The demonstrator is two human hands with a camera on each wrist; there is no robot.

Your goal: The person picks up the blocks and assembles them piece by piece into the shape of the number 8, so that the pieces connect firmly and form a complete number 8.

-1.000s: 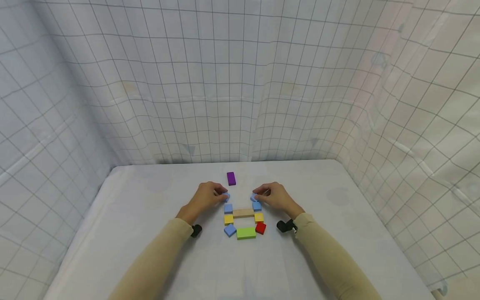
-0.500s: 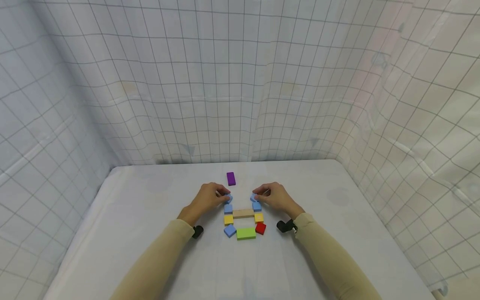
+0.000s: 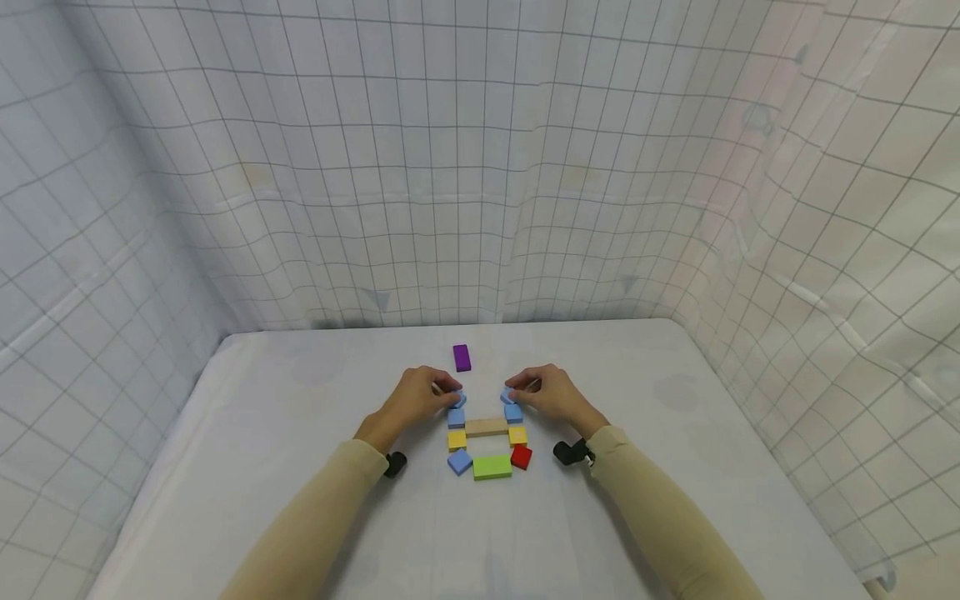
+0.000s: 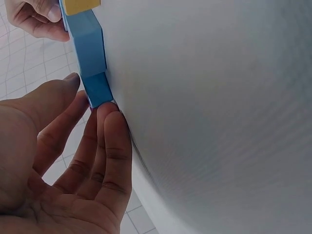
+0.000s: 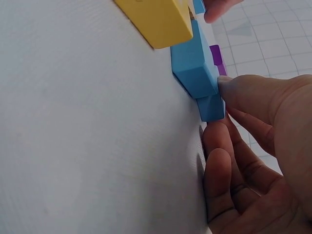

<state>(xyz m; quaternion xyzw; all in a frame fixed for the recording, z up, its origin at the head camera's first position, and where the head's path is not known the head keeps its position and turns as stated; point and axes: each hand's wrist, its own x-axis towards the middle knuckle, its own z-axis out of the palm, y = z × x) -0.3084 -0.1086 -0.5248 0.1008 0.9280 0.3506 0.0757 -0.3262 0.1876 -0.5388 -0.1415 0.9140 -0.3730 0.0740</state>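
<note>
My left hand (image 3: 420, 396) pinches a small blue block (image 4: 98, 90) between thumb and fingers at the far end of the left column. Opposite it, my right hand (image 3: 551, 393) holds another small blue block (image 5: 212, 108) at the far end of the right column. Both touch or nearly touch the blue blocks in front, the left one (image 3: 457, 418) and the right one (image 3: 513, 413). Nearer me lie a left yellow block (image 3: 457, 440) and a right yellow block (image 3: 517, 436). A bare wooden plank (image 3: 487, 427) spans between the columns. Fingers partly cover both held blocks.
Closest to me sit a turned blue block (image 3: 460, 462), a light green block (image 3: 492, 467) and a tilted red block (image 3: 521, 457). A purple block (image 3: 462, 358) lies beyond the hands. White gridded curtains (image 3: 480, 208) surround the white table (image 3: 285, 417) behind and at the sides.
My left hand has moved slightly right and toward me with its blue block, bringing it close to the left column. The right hand has stayed in place.
</note>
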